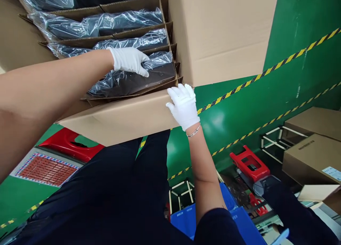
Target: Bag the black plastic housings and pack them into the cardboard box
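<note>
My left hand (130, 62), in a white glove, reaches into an open cardboard box (125, 115). Its thumb lies on the near side of a dark part in a clear plastic bag (160, 72), and the fingers go over the bag's upper edge, closed on it. The part stands in the slot nearest me. My right hand (183, 106), also gloved, rests on the box's near right corner with fingers stretched out and thumb apart. Behind, more bagged dark parts (122, 22) stand in rows between cardboard dividers (130, 5).
A wide box flap (229, 35) hangs out to the right over the green floor (221, 120) with yellow-black tape (279, 63). A red stool (70, 143) is below left, another red stool (250, 163) right. Cartons (314, 152), blue bins (183, 220) and a person's dark-clothed leg (295, 213) are lower right.
</note>
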The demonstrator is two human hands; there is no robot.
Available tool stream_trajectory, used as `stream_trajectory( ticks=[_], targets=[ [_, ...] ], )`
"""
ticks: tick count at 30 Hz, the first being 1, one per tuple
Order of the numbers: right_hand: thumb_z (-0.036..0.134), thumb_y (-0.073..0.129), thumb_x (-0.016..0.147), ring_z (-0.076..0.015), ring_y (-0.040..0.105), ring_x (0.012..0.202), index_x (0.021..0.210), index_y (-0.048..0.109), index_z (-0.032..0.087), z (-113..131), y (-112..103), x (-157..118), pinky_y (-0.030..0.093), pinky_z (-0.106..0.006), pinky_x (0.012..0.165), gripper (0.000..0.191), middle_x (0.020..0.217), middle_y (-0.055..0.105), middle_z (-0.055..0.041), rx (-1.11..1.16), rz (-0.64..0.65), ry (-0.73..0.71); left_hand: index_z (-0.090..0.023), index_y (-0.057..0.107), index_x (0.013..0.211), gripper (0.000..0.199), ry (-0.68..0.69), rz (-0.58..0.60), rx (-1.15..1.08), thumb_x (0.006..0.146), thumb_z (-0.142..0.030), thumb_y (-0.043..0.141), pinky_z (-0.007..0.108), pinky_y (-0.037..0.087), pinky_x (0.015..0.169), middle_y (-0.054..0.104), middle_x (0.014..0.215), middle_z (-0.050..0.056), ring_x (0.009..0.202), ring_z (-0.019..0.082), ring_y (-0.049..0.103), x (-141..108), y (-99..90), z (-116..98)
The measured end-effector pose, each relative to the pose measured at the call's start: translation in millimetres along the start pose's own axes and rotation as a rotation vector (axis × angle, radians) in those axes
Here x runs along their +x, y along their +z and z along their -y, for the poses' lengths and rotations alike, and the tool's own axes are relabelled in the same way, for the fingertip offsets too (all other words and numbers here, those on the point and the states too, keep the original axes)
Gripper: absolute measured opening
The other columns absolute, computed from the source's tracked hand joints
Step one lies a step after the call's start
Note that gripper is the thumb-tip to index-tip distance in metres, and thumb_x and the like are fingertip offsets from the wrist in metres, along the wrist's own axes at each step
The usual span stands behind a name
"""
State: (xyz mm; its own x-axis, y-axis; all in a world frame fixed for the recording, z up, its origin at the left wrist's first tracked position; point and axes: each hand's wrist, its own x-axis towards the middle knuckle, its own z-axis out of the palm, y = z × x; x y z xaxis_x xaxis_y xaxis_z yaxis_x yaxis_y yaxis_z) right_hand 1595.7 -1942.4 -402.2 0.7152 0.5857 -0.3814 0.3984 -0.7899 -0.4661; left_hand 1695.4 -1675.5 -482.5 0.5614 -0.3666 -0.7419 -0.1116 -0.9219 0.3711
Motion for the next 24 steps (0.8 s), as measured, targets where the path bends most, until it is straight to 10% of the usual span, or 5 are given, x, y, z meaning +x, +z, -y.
stream_trajectory(
  ticks=[5, 10, 15, 19, 24],
  targets=[
    [0.028, 0.065, 0.095, -0.0332, 0.044, 0.142, 0.138, 0.060, 0.017, -3.8, 3.6, 1.9, 0.023, -0.060, 0.125, 0.044, 0.138, 0.063, -0.0138, -0.009, -0.043, -0.029, 0.002, 0.065, 0.122, 0.052, 0.004, -0.010, 0.055, 0.096, -0.042, 0.060, 0.026, 0.047, 0.091, 0.073, 0.106, 0.010, 0.092, 0.015, 0.067, -12.6, 16.0, -16.5],
    [0.025, 0.070, 0.092, -0.0324, 0.050, 0.137, 0.133, 0.064, 0.016, -4.1, 0.2, -3.6, 0.027, -0.057, 0.123, 0.042, 0.133, 0.067, -0.0138, -0.030, -0.039, -0.035, -0.013, 0.050, 0.149, 0.056, 0.038, -0.142, 0.088, 0.097, -0.031, 0.056, 0.037, 0.052, 0.090, 0.072, 0.123, 0.016, 0.101, 0.026, 0.071, -50.3, 55.6, -38.0],
    [0.029, 0.069, 0.093, -0.0314, 0.058, 0.128, 0.134, 0.064, 0.013, -2.3, -4.8, 2.1, 0.035, -0.053, 0.120, 0.044, 0.134, 0.068, -0.0149, -0.044, -0.045, -0.042, -0.011, 0.050, 0.148, 0.053, 0.105, -0.604, -0.031, 0.097, -0.025, 0.051, 0.045, 0.039, 0.115, 0.050, 0.153, 0.020, 0.143, 0.033, 0.047, -45.8, 27.8, -11.2],
    [0.030, 0.052, 0.102, -0.0269, 0.053, 0.136, 0.144, 0.055, 0.007, 10.3, -23.0, 73.2, 0.041, -0.040, 0.118, 0.049, 0.147, 0.057, -0.0177, -0.006, -0.146, -0.085, -0.007, 0.035, 0.155, 0.062, -0.106, -0.908, -0.057, 0.098, -0.029, 0.048, 0.058, 0.026, 0.120, 0.035, 0.162, 0.025, 0.151, 0.040, 0.029, -13.0, -27.7, 33.5],
    [0.020, 0.042, 0.102, -0.0303, 0.031, 0.151, 0.158, 0.037, 0.007, 17.8, -34.3, 220.8, 0.030, -0.046, 0.124, 0.057, 0.165, 0.033, -0.0166, -0.133, -0.095, -0.081, -0.004, 0.037, 0.153, 0.060, -0.203, -0.810, -0.107, 0.096, -0.019, 0.044, 0.055, 0.031, 0.115, 0.045, 0.154, 0.027, 0.144, 0.039, 0.040, 8.0, -34.2, 74.2]
  ],
)
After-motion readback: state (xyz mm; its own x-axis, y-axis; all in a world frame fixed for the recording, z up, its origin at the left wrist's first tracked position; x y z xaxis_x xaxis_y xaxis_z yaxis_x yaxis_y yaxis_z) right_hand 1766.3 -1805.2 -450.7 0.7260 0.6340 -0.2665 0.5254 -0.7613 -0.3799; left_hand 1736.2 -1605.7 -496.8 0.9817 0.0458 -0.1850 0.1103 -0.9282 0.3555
